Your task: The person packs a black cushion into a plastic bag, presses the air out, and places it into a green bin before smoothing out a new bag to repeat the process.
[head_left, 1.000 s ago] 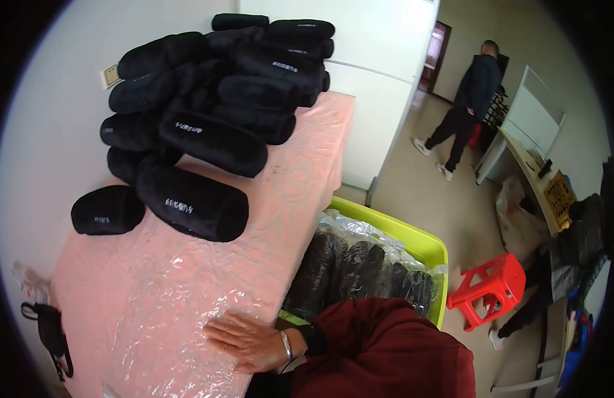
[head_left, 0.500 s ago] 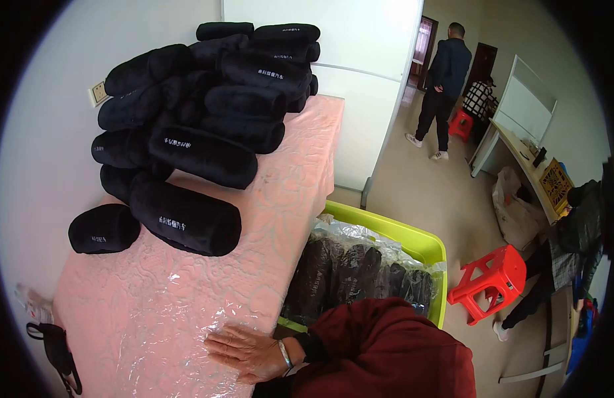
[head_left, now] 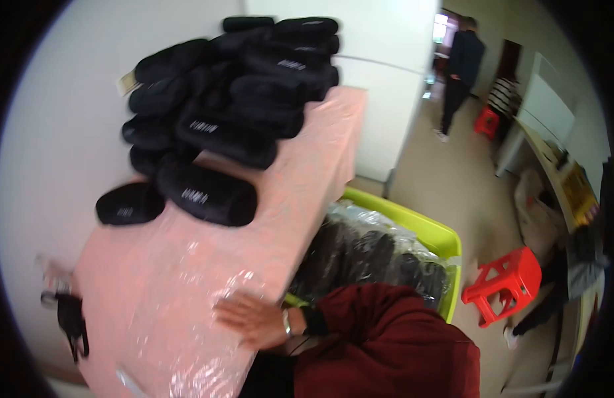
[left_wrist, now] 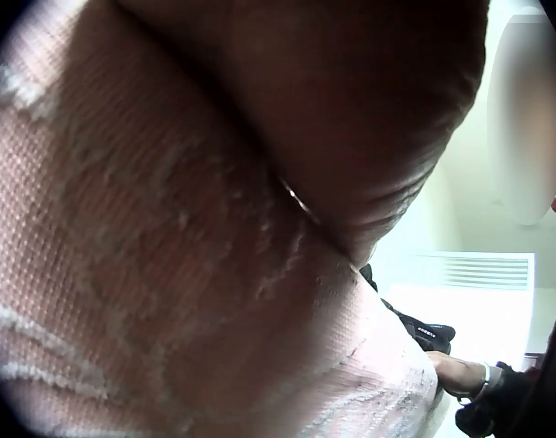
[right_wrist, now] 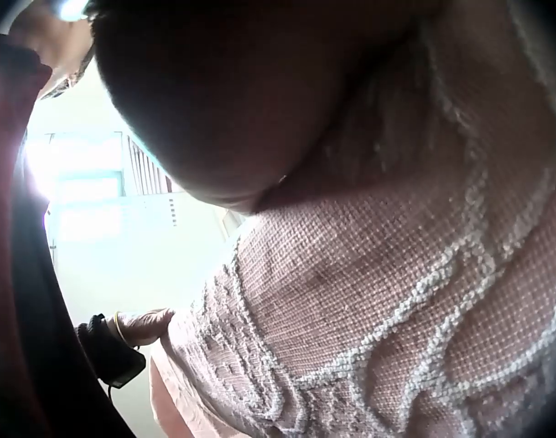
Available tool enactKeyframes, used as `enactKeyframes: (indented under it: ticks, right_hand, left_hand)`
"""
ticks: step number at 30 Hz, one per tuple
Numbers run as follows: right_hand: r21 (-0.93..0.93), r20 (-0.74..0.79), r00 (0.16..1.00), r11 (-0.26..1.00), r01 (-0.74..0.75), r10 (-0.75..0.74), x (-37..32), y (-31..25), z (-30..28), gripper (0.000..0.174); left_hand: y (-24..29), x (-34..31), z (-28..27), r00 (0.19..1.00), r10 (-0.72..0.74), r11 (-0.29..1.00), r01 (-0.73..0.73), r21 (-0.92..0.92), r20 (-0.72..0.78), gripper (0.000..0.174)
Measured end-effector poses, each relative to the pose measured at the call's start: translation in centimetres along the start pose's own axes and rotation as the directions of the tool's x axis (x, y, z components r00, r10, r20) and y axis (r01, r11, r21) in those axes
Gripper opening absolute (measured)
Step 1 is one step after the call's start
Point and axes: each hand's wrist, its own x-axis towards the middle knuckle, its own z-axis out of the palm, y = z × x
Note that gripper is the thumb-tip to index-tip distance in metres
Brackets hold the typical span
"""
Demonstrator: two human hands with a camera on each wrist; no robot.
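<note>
While the head camera swings and the picture smears, the right hand stays just where it lay a second ago: palm down, fingers straight and spread on the clear plastic sheet at the near corner of the pink cloth, gripping nothing. The left hand is out of the head view. The right wrist camera catches it small, fingers seemingly straight against the cloth's edge, while its own camera shows only a palm pressed to the weave. So the sheet is still pinned flat, with nothing lifted. Just beside the table, the yellow-green crate keeps its bagged dark rolls. Further up the cloth, the pile of black bolsters sits unmoved. Farthest off, the standing person has walked on towards the doorway.
</note>
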Motion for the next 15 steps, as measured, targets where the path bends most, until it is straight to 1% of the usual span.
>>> enactKeyframes:
  ticks: [2,4,6,8,9,10,11,12,14,15]
  right_hand:
    - [-0.06,-0.07,0.997,0.998,0.027,-0.032,-0.3,-0.3,-1.0,0.081]
    - [-0.046,0.009,1.0,0.999,0.026,-0.026,-0.3,-0.6,-2.4,0.08]
    - [-0.05,0.041,0.999,0.998,0.024,-0.022,-0.9,-1.2,-3.0,0.081]
    - [-0.082,0.049,0.999,0.996,0.021,-0.017,-1.6,-2.0,-3.8,0.082]
    - [-0.074,0.065,0.997,0.997,0.034,-0.03,-1.9,-2.3,-4.3,0.081]
    - [-0.079,0.076,0.997,0.996,0.035,-0.029,-2.2,-2.4,-4.5,0.08]
    - [-0.063,0.094,0.994,0.996,0.068,-0.062,-2.3,-2.0,-4.5,0.08]
    - [-0.019,0.093,0.993,0.997,0.073,-0.071,-2.4,-1.3,-4.7,0.078]
    - [0.055,0.08,0.994,0.996,0.064,-0.069,-1.8,-0.5,-5.4,0.076]
    - [0.054,0.08,0.994,0.996,0.073,-0.078,-1.2,-0.6,-5.7,0.076]
  left_hand:
    - [0.1,-1.2,-0.3,0.992,-0.109,0.994,0.11,-0.016,0.06,0.086]
    - [-0.3,-2.6,-0.3,0.986,-0.152,0.979,0.161,-0.126,0.073,0.09]
    - [0.7,-3.1,-1.7,0.985,-0.16,0.976,0.168,-0.14,0.064,0.091]
    - [1.7,-3.6,-2.5,0.966,-0.238,0.951,0.253,-0.176,0.104,0.099]
    - [1.7,-4.0,-2.3,0.946,-0.303,0.937,0.318,-0.146,0.115,0.099]
    - [1.6,-4.3,-1.8,0.956,-0.279,0.945,0.291,-0.151,0.093,0.1]
    - [1.6,-4.5,-1.8,0.968,-0.242,0.954,0.251,-0.163,0.07,0.1]
    - [1.7,-4.7,-2.1,0.96,-0.271,0.947,0.28,-0.16,0.073,0.1]
    - [1.9,-4.6,-2.4,0.961,-0.259,0.948,0.272,-0.164,0.101,0.1]
    - [1.7,-4.1,-2.7,0.964,-0.243,0.952,0.259,-0.165,0.112,0.1]
